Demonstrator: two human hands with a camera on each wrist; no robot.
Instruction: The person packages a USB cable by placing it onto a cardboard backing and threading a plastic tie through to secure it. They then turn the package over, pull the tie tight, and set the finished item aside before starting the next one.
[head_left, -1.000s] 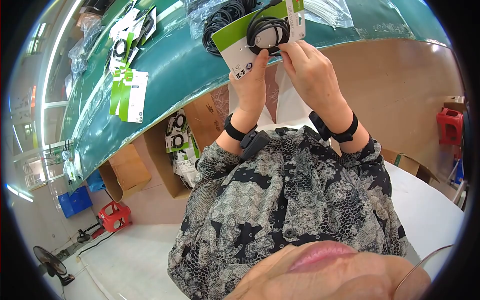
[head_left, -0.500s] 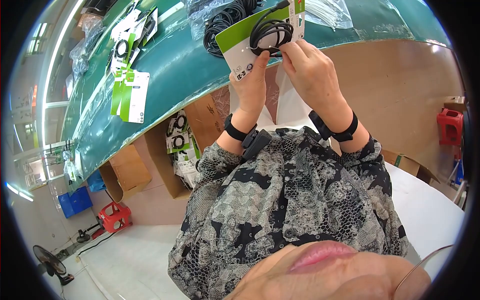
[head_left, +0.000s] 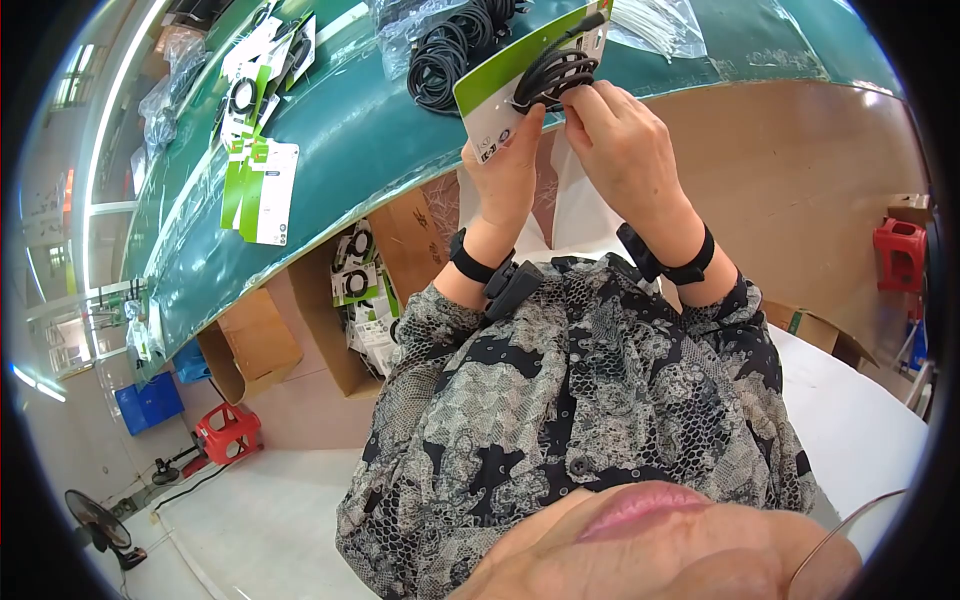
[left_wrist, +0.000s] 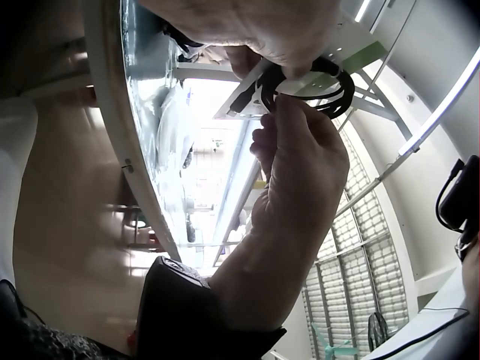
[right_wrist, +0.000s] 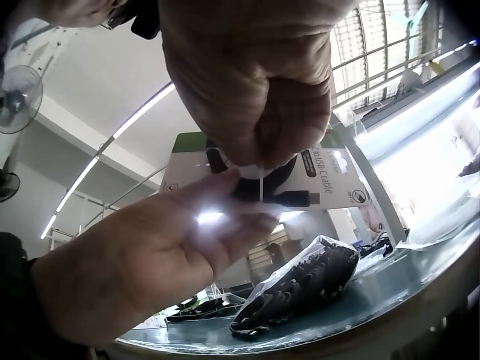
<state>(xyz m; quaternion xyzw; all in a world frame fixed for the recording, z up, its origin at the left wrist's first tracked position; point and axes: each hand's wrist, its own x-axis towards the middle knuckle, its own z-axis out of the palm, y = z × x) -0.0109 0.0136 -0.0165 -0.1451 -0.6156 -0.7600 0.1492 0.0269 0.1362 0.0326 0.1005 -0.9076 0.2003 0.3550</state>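
A green-and-white packaging card (head_left: 490,105) marked for a USB-C cable, with a coiled black cable (head_left: 550,78) against its face, is held up at the table's front edge. My left hand (head_left: 505,178) grips the card's lower edge, its thumb against the coil. With thumb and fingers my right hand (head_left: 630,150) pinches at the coil's near side. In the right wrist view a thin white tie (right_wrist: 262,184) runs down from the right hand's fingers (right_wrist: 289,120), close by a black cable plug (right_wrist: 296,198). The right fingertips are partly hidden behind the hand in the head view.
More coiled black cables (head_left: 440,62) lie on the green table (head_left: 350,130) behind the card. Carded cables (head_left: 262,190) are at the left, and a bag of white ties (head_left: 655,25) at the back right. A cardboard box (head_left: 320,300) of carded cables stands below the table edge.
The card with its cable has turned more edge-on and shifted slightly right. My left hand has moved a little with it; the right hand keeps pinching at the coil.
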